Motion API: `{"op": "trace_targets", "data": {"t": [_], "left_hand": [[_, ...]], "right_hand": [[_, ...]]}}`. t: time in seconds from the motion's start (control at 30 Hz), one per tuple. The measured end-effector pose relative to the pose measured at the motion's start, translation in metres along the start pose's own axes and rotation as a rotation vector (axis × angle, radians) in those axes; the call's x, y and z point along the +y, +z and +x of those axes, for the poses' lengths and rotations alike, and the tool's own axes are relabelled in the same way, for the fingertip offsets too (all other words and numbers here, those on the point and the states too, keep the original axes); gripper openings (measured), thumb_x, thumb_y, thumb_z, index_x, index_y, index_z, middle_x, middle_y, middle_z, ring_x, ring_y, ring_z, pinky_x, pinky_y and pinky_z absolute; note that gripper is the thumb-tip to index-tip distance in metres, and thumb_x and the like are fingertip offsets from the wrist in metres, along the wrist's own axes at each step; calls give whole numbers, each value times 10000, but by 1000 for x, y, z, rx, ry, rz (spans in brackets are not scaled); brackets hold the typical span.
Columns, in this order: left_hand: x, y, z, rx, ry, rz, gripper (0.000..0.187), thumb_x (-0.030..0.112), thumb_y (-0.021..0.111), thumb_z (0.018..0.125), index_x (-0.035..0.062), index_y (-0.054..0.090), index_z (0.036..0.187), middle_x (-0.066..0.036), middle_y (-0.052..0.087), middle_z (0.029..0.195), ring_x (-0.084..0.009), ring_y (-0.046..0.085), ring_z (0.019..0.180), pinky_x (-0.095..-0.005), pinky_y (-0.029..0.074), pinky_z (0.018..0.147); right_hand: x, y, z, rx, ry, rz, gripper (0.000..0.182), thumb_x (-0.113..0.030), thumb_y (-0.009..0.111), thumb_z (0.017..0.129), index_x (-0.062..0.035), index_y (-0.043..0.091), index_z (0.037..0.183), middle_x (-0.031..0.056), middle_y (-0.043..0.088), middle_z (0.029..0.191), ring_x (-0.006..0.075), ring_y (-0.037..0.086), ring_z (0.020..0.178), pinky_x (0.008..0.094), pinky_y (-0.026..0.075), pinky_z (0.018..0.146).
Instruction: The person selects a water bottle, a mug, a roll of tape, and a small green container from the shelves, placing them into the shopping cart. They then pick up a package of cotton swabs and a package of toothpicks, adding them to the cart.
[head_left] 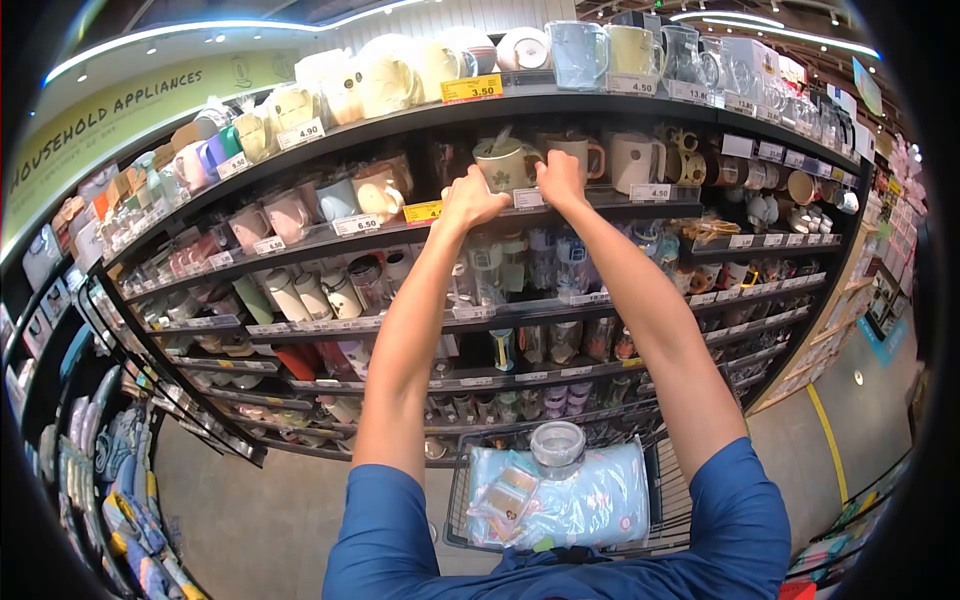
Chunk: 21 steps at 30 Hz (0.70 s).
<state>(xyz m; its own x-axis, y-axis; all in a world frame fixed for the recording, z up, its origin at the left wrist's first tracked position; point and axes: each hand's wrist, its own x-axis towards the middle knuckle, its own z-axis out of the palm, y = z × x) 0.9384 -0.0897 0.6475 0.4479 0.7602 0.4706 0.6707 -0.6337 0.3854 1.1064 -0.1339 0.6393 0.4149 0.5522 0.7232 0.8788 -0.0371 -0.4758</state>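
Reaching up: left hand [471,202] and right hand [562,182] apart, flanking leaf-print mug [503,168], upper centre of frame; firm grip on it, cannot tell. Mug at the shelf [640,209], not in the cart [459,500], lower centre. Already aboard: blue wrapped bundle [605,490], clear container [558,447]. Mug looks upright, long axis roughly vertical, opening up, handle seemingly toward frame right.

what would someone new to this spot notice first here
Probably the two bare hands, left and right, reaching to either side of a cream mug with a green leaf design on an upper shelf. Below them, between the forearms, a shopping cart carries a glossy light-blue package with a clear round container on it.
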Motion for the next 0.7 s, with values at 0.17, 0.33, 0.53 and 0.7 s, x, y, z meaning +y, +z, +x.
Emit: {"op": "trace_targets", "data": {"t": [0.17,0.33,0.53,0.7], "left_hand": [[6,3,8,-111,-44,146,777,395,668,665,-74,476,1254,-249,604,1182,-344,556,1164,-471,353,1012],[-10,27,-5,323,192,160,653,334,665,664,-39,483,1168,-240,553,1132,-384,519,1094,-484,387,944],[-15,41,-15,356,412,179,536,342,627,675,-1,554,1080,-182,583,1042,-347,531,1031,-491,360,939],[-4,44,-9,182,316,220,572,420,621,684,-2,605,1071,-194,617,1121,-348,533,1117,-573,272,1022]], "right_hand": [[0,9,8,-161,-18,-120,198,-93,646,764,45,678,902,295,642,970,415,636,953,456,520,837],[6,-3,-1,-80,-164,-104,202,-101,585,762,45,673,870,302,644,891,436,643,881,475,524,800],[32,-11,3,-124,-311,-128,262,-200,592,789,18,661,918,275,651,919,426,634,902,478,516,807],[29,-11,3,-391,-393,-239,410,-347,553,873,3,639,1068,230,639,1078,368,610,1032,435,482,889]]}}
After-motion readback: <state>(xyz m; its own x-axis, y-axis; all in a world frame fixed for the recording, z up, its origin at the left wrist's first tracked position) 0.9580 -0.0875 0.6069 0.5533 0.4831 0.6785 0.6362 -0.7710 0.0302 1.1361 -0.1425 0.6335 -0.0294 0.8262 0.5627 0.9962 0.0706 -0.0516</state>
